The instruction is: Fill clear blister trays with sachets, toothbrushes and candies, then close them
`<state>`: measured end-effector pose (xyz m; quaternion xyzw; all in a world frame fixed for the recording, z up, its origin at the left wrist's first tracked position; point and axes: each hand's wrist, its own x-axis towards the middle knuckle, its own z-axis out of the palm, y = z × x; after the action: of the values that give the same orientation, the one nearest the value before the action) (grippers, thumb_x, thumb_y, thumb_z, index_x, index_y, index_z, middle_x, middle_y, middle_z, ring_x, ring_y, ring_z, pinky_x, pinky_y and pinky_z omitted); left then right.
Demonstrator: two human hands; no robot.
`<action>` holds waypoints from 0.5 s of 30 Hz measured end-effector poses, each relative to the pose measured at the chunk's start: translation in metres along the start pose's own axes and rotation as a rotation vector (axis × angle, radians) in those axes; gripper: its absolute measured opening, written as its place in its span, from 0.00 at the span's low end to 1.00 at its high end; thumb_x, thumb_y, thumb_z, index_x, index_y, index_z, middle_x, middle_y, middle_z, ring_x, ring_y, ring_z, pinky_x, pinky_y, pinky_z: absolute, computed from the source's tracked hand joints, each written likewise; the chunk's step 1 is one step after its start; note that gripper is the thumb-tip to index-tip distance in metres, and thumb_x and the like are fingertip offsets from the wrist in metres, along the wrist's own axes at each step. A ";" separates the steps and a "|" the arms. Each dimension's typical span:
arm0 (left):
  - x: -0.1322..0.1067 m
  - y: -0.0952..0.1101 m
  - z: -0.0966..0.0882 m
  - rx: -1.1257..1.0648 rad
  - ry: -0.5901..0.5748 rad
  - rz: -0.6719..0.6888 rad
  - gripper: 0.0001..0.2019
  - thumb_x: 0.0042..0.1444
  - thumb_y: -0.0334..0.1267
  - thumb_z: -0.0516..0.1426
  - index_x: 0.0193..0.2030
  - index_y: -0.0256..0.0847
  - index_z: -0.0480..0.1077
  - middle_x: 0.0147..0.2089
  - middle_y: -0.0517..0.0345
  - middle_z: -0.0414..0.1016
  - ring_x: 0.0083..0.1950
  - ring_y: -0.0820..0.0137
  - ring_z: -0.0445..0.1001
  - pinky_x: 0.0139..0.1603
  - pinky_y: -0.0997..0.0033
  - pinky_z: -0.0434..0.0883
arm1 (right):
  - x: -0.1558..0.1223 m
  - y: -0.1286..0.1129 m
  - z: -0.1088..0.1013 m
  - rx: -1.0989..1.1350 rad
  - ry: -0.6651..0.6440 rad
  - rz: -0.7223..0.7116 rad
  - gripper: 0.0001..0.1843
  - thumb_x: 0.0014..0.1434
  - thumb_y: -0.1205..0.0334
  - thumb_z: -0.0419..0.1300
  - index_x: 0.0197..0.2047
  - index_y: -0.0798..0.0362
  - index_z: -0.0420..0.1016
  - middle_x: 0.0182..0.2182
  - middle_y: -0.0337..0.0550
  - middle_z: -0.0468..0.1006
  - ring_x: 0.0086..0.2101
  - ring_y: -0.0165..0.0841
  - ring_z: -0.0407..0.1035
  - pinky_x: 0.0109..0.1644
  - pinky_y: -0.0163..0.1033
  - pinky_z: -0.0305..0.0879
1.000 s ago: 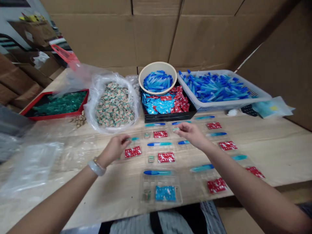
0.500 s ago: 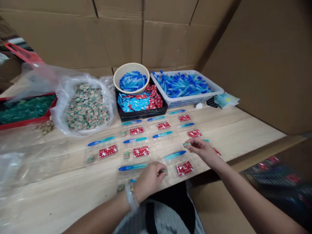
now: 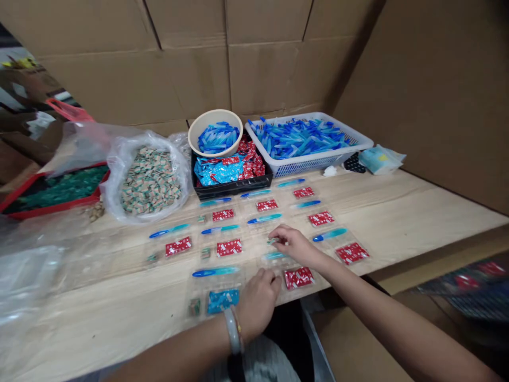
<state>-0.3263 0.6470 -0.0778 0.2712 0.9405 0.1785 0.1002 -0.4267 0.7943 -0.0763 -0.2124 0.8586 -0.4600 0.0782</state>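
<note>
One blue packet [image 3: 222,301] near the front of the surface [image 3: 401,212] has the left hand [image 3: 259,298] just to its right (what that grip is doing, I cannot tell), while the right hand [image 3: 293,244], beyond the packet and farther right, pinches a small green-and-tan piece [image 3: 272,241] in its grip.

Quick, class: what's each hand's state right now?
Left hand: fingers curled; whether it holds anything cannot be told.
Right hand: closed, pinching a small greenish piece.
</note>
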 end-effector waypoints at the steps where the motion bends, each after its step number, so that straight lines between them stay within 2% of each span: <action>1: -0.001 -0.002 0.001 0.017 0.016 0.023 0.11 0.58 0.30 0.45 0.43 0.40 0.64 0.41 0.54 0.66 0.42 0.68 0.63 0.41 0.70 0.64 | 0.008 -0.002 0.006 -0.058 -0.044 -0.061 0.09 0.46 0.74 0.53 0.32 0.55 0.70 0.29 0.41 0.68 0.29 0.29 0.64 0.35 0.35 0.61; 4: -0.004 -0.009 0.004 0.062 0.035 0.111 0.09 0.58 0.33 0.46 0.40 0.40 0.65 0.40 0.55 0.66 0.42 0.68 0.62 0.41 0.70 0.63 | 0.027 -0.004 0.021 -0.211 -0.139 -0.182 0.12 0.45 0.78 0.51 0.31 0.56 0.69 0.29 0.42 0.68 0.33 0.31 0.64 0.39 0.36 0.60; 7: -0.005 -0.016 0.007 0.062 0.062 0.150 0.08 0.58 0.35 0.47 0.37 0.40 0.66 0.38 0.56 0.67 0.41 0.69 0.62 0.39 0.71 0.63 | 0.035 -0.005 0.029 -0.331 -0.191 -0.229 0.11 0.45 0.79 0.50 0.28 0.56 0.67 0.28 0.42 0.68 0.33 0.32 0.63 0.38 0.37 0.59; 12: -0.004 -0.023 0.012 0.010 0.141 0.138 0.09 0.58 0.37 0.46 0.34 0.40 0.66 0.34 0.58 0.67 0.38 0.70 0.62 0.38 0.70 0.61 | 0.038 -0.004 0.033 -0.399 -0.201 -0.263 0.09 0.46 0.78 0.51 0.26 0.55 0.65 0.27 0.41 0.67 0.33 0.32 0.62 0.38 0.35 0.58; 15: -0.003 -0.025 0.014 -0.002 0.178 0.127 0.10 0.58 0.37 0.46 0.34 0.40 0.66 0.34 0.58 0.66 0.39 0.69 0.62 0.38 0.69 0.61 | 0.038 -0.005 0.032 -0.449 -0.176 -0.269 0.08 0.48 0.76 0.51 0.27 0.55 0.66 0.30 0.43 0.66 0.35 0.32 0.61 0.39 0.36 0.58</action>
<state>-0.3313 0.6297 -0.1000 0.3134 0.9264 0.2086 0.0050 -0.4490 0.7513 -0.0881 -0.3756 0.8931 -0.2442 0.0416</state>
